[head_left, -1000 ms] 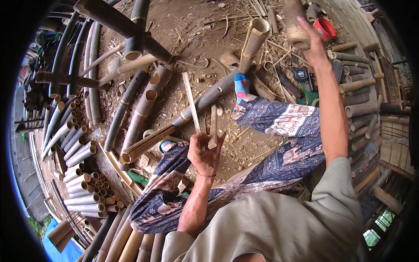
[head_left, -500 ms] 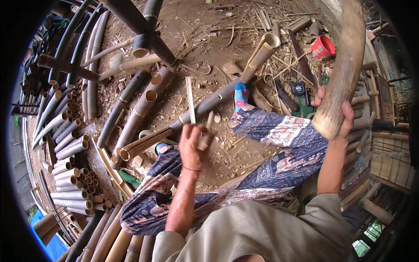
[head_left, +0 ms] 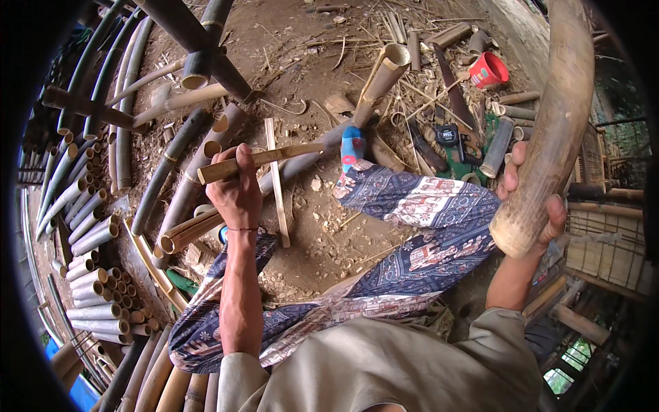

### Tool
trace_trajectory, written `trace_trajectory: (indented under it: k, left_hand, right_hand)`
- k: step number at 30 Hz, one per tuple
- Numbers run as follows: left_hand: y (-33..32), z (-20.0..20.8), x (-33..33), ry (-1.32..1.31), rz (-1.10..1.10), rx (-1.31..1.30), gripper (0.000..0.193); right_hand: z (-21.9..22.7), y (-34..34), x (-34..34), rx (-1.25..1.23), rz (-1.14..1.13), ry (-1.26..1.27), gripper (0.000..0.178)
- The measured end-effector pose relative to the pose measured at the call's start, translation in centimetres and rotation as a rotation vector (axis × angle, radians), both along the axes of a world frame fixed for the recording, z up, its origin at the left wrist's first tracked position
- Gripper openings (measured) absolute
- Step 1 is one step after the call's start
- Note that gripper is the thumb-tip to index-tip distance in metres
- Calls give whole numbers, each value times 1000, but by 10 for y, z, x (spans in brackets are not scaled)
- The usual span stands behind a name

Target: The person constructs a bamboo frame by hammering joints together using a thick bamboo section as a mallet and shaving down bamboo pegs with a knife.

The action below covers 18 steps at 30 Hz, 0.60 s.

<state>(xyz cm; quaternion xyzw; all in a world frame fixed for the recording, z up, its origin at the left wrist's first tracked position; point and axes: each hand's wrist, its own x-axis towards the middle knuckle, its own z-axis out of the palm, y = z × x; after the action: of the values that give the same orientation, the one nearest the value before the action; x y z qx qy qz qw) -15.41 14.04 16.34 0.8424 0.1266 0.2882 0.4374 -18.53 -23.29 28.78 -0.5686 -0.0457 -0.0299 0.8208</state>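
My left hand grips a tapered bamboo stick, its thick end at the left and its thin tip pointing right. Beneath that stick a pale flat bamboo strip crosses a long dark bamboo pole; whether it is lodged in the pole I cannot tell. The pole's near end is split. My right hand is wrapped round the lower end of a thick, curved wooden club, which rises past the upper edge. My patterned trouser legs spread on either side of the chip-strewn ground.
Cut bamboo tubes are piled at the left, with a bamboo frame behind them. Toward the right lie a red cup, a long dark blade and a black tape measure. Wood chips litter the dirt floor.
My left hand has moved up and left, and the stick in it now lies crosswise. More of the pale strip shows. My right hand still holds the club; the view has shifted slightly.
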Motion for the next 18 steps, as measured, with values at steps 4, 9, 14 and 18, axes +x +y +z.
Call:
trace_trajectory:
  k: [4,9,14,18]
  left_hand:
    - [4,-14,-1,31,18,-19,24]
    - [-5,-15,-1,-1,51,83,22]
    - [-23,-15,-4,-156,-9,219,15]
    - [-51,-22,16,-312,-206,195,22]
  right_hand:
    - [0,1,0,-37,34,0,95]
    - [2,17,-1,-144,-78,-42,96]
    - [12,31,-7,-281,-2,34,88]
    - [17,48,-18,-523,95,29,86]
